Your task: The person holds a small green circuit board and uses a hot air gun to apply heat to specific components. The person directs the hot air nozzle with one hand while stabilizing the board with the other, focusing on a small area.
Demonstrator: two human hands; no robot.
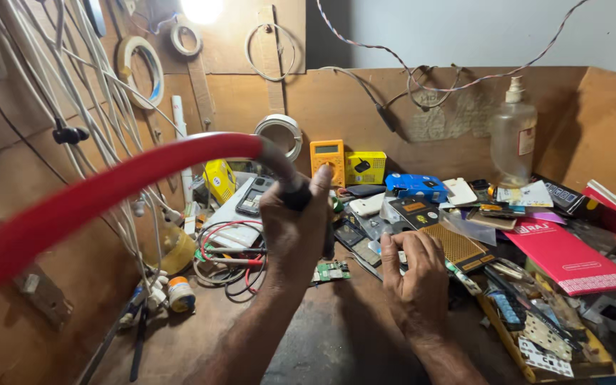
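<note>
Head view, looking down over a really cluttered wooden table point(336, 342). The left hand point(295, 235) is raised off the surface, forearm coming up from the bottom edge, wrist straight, fingers and thumb wrapped tight round the dark grey handle end of a hot-air wand point(290, 187). Its thick red hose point(101, 196) arcs up and sweeps away to the left, right past the camera, so it looks blurry and huge. The wand sits just above a small green circuit board point(331, 271) lying on the table right beside that hand.

The right hand point(416, 274) is lower down, palm facing the table, fingers curled and pressed together at the tips on something small in the pile; can't tell what it's pinching, it's hidden under the fingers. Just beside it there's a brown perforated board point(454, 246), and further back a yellow multimeter point(327, 158) leans against the wall. A clear pump bottle point(512, 139) stands at the back right.
</note>
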